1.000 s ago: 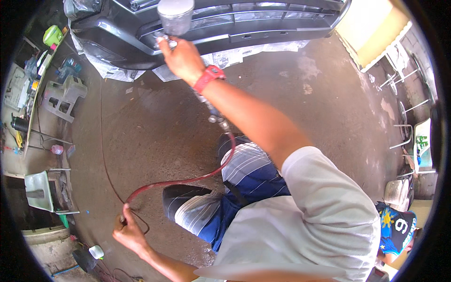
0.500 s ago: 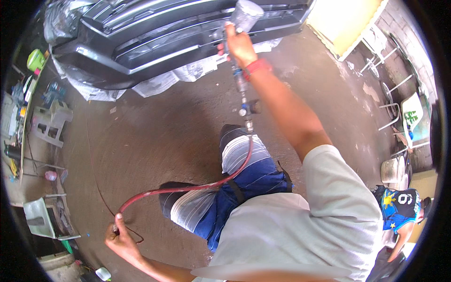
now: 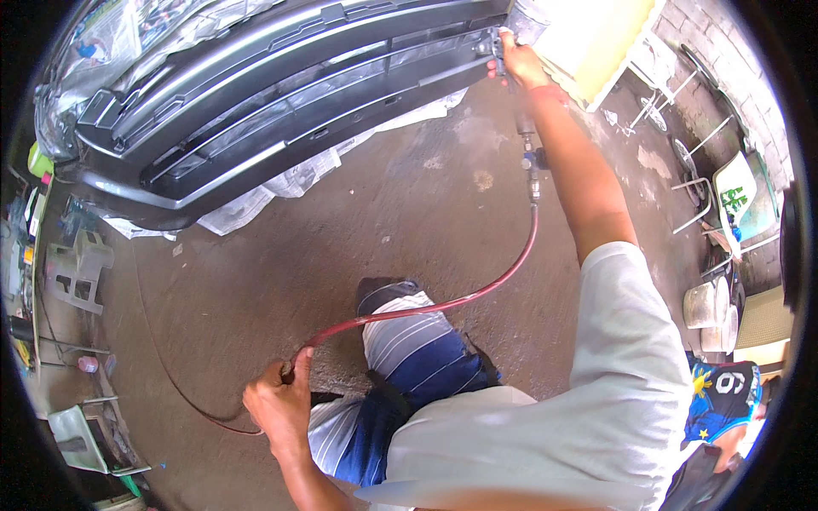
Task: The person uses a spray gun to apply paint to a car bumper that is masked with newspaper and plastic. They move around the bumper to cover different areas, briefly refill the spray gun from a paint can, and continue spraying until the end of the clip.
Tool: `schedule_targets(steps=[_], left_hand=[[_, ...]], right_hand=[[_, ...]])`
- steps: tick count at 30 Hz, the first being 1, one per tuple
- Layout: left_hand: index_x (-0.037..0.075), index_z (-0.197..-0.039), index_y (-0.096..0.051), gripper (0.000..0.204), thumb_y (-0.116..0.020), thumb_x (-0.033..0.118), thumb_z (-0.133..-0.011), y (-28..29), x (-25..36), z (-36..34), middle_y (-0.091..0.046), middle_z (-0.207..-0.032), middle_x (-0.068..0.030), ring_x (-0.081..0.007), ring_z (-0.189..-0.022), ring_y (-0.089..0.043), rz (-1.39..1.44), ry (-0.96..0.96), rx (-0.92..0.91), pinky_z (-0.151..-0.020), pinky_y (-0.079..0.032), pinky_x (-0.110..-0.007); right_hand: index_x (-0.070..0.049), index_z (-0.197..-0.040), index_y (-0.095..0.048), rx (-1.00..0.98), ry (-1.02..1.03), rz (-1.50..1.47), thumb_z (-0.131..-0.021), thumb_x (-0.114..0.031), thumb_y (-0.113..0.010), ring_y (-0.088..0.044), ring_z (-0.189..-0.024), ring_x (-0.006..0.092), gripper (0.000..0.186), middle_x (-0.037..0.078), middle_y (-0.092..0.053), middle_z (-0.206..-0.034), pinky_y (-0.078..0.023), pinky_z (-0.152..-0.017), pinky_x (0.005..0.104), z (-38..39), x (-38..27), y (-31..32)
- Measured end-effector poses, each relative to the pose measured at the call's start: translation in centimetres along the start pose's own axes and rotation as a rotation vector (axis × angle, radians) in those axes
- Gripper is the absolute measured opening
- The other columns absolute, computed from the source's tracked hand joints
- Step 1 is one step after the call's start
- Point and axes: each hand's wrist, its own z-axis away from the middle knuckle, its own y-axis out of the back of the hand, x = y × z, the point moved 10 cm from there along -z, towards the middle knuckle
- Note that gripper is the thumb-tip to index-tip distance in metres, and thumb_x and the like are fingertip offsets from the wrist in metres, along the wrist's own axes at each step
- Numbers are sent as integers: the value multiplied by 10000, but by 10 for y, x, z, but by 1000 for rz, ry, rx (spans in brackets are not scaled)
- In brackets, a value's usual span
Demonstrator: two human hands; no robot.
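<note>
In my outstretched right hand (image 3: 521,64) is a spray gun (image 3: 497,53), gripped by its handle, with a grey cup (image 3: 528,21) on top. Its nozzle faces left toward the right end of a dark grey car bumper (image 3: 281,153) with slotted grille openings. Metal fittings (image 3: 530,162) hang below the gun and join a red air hose (image 3: 426,309). That hose curves down across my legs to my left hand (image 3: 281,396), whose fingers are closed around it. Crumpled newspaper and plastic sheeting (image 3: 119,51) lie behind and under the bumper.
Along the left stand a grey plastic stool (image 3: 81,268) and a cluttered table. Metal-framed chairs (image 3: 737,200) and white buckets (image 3: 705,307) line the right wall. A pale yellow panel (image 3: 588,51) leans beyond the gun. Another person (image 3: 722,396) is at lower right. More hose (image 3: 170,375) trails over the floor.
My right hand has carried the spray gun rightward along the bumper to its right end. My left hand has moved right and slightly up with the hose. The view and my stance have shifted.
</note>
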Motion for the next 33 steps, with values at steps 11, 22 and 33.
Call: schedule_targets(steps=[11,22,33], left_hand=[[1,-681,-718,526,-886,457,-882,-46,73,-29,-657,-607,-210,-427,-545,-669,64,-106,-97,-545,-511,-482],[15,-688,-729,542,-874,499,-883,-31,-40,-8,-658,-611,-203,-420,-574,-692,-99,-7,1,-558,-529,-464],[-18,-757,-766,581,-822,527,-948,81,-265,76,-682,-615,-187,-312,-519,-690,-329,307,240,-527,-510,-447]], right_hand=[[83,-1062,-740,324,85,445,-1077,-635,-486,-751,-619,251,761,185,-760,-798,-591,-575,415,-90,35,99],[4,-978,-754,-67,55,210,-1088,-634,-502,-732,-599,177,695,97,-741,-714,-561,-486,339,129,12,-71],[39,-1115,-728,-419,132,-188,-1076,-622,-538,-759,-642,180,688,140,-773,-782,-574,-502,321,324,-81,-336]])
